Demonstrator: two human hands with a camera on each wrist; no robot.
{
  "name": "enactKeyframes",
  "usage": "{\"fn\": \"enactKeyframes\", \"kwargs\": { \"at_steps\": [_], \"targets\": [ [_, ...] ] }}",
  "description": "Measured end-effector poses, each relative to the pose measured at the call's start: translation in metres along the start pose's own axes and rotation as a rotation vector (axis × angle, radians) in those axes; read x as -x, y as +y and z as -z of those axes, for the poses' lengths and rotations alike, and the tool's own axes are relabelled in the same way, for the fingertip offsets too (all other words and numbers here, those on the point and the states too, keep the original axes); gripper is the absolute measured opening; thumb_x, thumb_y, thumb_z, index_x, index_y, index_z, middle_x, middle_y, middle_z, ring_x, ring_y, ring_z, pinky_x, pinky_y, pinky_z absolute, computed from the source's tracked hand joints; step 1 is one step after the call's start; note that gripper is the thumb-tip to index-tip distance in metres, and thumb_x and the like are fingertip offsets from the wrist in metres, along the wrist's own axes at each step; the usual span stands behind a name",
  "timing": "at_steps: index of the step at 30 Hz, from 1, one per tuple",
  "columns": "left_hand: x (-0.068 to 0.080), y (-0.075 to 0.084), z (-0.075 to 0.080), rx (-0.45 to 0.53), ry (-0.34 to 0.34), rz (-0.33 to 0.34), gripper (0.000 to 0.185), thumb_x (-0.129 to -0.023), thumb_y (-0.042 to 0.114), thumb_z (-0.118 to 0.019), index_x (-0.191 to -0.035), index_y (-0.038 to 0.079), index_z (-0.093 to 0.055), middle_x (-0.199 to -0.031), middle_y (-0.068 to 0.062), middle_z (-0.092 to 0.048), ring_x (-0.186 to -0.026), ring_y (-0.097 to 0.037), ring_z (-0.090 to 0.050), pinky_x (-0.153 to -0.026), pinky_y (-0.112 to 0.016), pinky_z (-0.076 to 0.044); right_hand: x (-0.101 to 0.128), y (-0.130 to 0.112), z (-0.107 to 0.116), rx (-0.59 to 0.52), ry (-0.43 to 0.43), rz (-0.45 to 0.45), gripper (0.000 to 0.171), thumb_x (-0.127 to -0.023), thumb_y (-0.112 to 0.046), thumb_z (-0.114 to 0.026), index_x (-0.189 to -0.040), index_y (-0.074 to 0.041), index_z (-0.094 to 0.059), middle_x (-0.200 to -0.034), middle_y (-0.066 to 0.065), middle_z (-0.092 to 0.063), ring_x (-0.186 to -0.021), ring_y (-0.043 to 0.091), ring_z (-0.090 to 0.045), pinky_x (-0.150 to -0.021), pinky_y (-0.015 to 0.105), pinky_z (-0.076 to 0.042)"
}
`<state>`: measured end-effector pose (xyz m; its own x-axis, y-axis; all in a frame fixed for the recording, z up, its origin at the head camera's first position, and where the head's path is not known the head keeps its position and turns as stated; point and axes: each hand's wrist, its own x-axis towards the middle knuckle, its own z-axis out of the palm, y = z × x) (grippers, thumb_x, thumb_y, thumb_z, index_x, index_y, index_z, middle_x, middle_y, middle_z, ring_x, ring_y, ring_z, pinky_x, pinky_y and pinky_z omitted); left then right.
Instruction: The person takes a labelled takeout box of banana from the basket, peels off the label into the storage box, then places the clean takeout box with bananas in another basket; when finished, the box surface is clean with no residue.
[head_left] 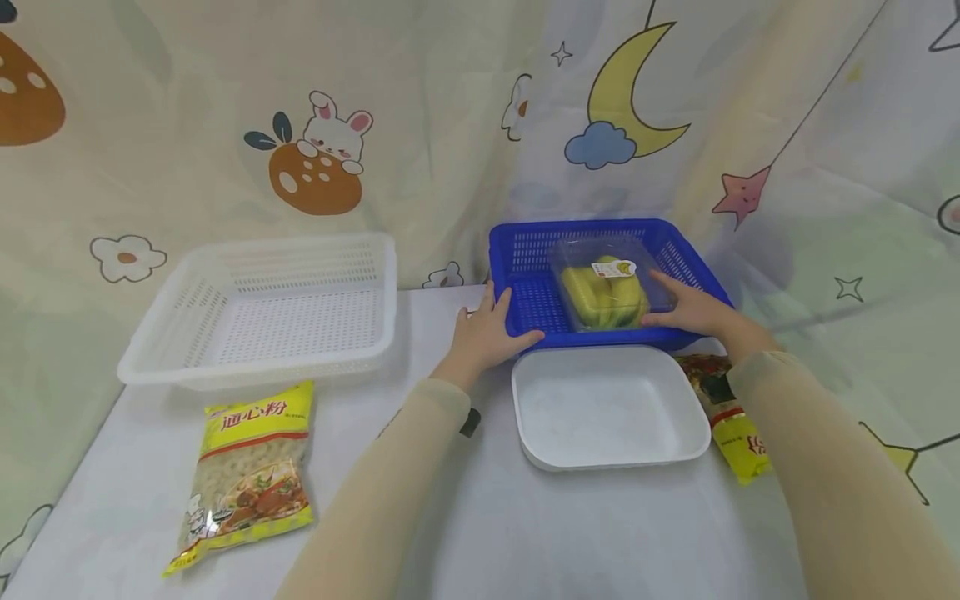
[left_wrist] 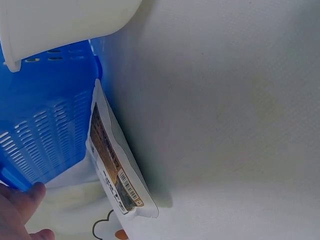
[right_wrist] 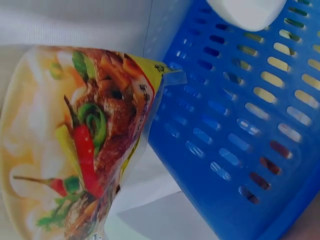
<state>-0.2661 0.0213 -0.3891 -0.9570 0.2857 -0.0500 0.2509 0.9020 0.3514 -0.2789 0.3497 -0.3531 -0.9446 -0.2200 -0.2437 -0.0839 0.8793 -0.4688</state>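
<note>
**Both hands on the blue basket, banana box already inside**

We see the blue basket (head_left: 525,287) in the centre right of the head view, at the far edge of the table, and both hands are on it. The left hand (head_left: 487,332) curls its fingers over the near left corner of the rim; the right hand (head_left: 686,307) lies inside along the right, fingers fairly straight against the clear box of bananas (head_left: 606,289), which sits in the basket's right half. So we judge the box as placed, with the basket itself now being steadied or shifted; whether it is lifted off the table we cannot tell.

Around it: the white tray (head_left: 607,408) lies just below the basket, touching or almost touching its near wall. The white basket (head_left: 262,312) stands well apart at the left of the frame, and the yellow macaroni bag (head_left: 247,475) lies below that, untouched. A second packet (head_left: 731,417) lies at the right under the forearm, its corner pressed against the basket wall in the right wrist view. That packet and the tray crowd the basket's near side.
</note>
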Motion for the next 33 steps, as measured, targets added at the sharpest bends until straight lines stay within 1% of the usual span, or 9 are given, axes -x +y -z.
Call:
{"fn": "enactKeyframes", "kwargs": {
  "at_steps": [4,8,15,19,22,24,28,30,33],
  "targets": [
    [-0.001,0.0,-0.002,-0.004,0.003,0.003,0.098,-0.074,0.078,-0.037,-0.147,0.019,-0.011,-0.154,-0.01,-0.001,-0.127,-0.033,-0.041,-0.11,-0.055,-0.014,0.003,-0.003,0.0,0.024,0.044,-0.01,0.099,-0.078,-0.05,-0.064,-0.147,-0.016,-0.002,-0.148,0.027,-0.016,-0.124,0.05,-0.032,-0.092,0.066,-0.033],
    [-0.002,-0.001,-0.003,-0.004,0.009,-0.003,0.098,-0.074,0.079,-0.036,-0.147,0.019,-0.011,-0.154,-0.01,-0.001,-0.128,-0.031,-0.04,-0.11,-0.056,-0.014,0.007,-0.007,0.002,0.041,0.074,-0.018,0.099,-0.078,-0.051,-0.064,-0.147,-0.016,-0.003,-0.146,0.027,-0.02,-0.123,0.049,-0.035,-0.091,0.065,-0.034],
    [0.0,-0.001,-0.002,0.024,0.011,-0.001,0.095,-0.076,0.075,-0.04,-0.147,0.018,-0.012,-0.154,-0.011,-0.002,-0.126,-0.033,-0.042,-0.109,-0.057,-0.016,0.014,-0.007,0.005,0.025,0.125,-0.013,0.1,-0.076,-0.051,-0.066,-0.147,-0.017,-0.005,-0.147,0.026,-0.019,-0.124,0.049,-0.033,-0.09,0.065,-0.035],
    [0.0,0.0,-0.001,0.027,0.008,0.0,0.096,-0.075,0.076,-0.04,-0.147,0.019,-0.012,-0.154,-0.01,-0.001,-0.127,-0.034,-0.042,-0.109,-0.056,-0.016,0.017,-0.006,0.006,0.019,0.142,-0.001,0.099,-0.076,-0.05,-0.066,-0.148,-0.018,-0.005,-0.149,0.023,-0.018,-0.126,0.05,-0.03,-0.09,0.066,-0.034],
    [0.0,0.0,-0.001,0.017,0.001,0.0,0.097,-0.074,0.078,-0.037,-0.147,0.02,-0.011,-0.154,-0.01,0.0,-0.128,-0.033,-0.041,-0.109,-0.056,-0.017,0.018,-0.006,0.007,0.016,0.152,0.007,0.098,-0.077,-0.048,-0.066,-0.148,-0.019,-0.005,-0.148,0.024,-0.019,-0.125,0.049,-0.031,-0.09,0.066,-0.034],
    [-0.001,0.0,-0.001,0.02,-0.001,-0.004,0.097,-0.074,0.078,-0.038,-0.147,0.02,-0.011,-0.154,-0.01,0.0,-0.13,-0.032,-0.037,-0.109,-0.056,-0.017,0.018,-0.007,0.008,0.016,0.163,0.01,0.097,-0.077,-0.048,-0.066,-0.148,-0.019,-0.006,-0.147,0.025,-0.021,-0.124,0.049,-0.033,-0.09,0.066,-0.034],
    [-0.001,0.0,0.002,0.026,0.009,-0.007,0.095,-0.075,0.077,-0.037,-0.147,0.02,-0.011,-0.154,-0.01,-0.002,-0.138,-0.029,-0.023,-0.108,-0.057,-0.017,0.019,-0.011,0.011,-0.019,0.19,0.016,0.096,-0.077,-0.047,-0.066,-0.147,-0.019,-0.006,-0.147,0.024,-0.022,-0.125,0.048,-0.031,-0.09,0.066,-0.034],
    [-0.002,-0.001,0.007,0.044,0.025,-0.01,0.093,-0.077,0.076,-0.035,-0.147,0.02,-0.011,-0.154,-0.011,-0.003,-0.139,-0.029,-0.018,-0.108,-0.057,-0.017,0.019,-0.014,0.014,-0.035,0.21,0.025,0.096,-0.078,-0.045,-0.067,-0.147,-0.019,-0.007,-0.148,0.022,-0.021,-0.126,0.049,-0.03,-0.091,0.066,-0.032],
    [-0.005,-0.002,0.021,0.091,0.054,-0.012,0.088,-0.08,0.074,-0.032,-0.147,0.021,-0.009,-0.154,-0.011,-0.004,-0.139,-0.031,-0.017,-0.108,-0.058,-0.017,0.019,-0.021,0.017,-0.059,0.24,0.048,0.094,-0.078,-0.043,-0.067,-0.147,-0.02,-0.008,-0.15,0.018,-0.018,-0.127,0.049,-0.028,-0.094,0.066,-0.03]
  ]
}}
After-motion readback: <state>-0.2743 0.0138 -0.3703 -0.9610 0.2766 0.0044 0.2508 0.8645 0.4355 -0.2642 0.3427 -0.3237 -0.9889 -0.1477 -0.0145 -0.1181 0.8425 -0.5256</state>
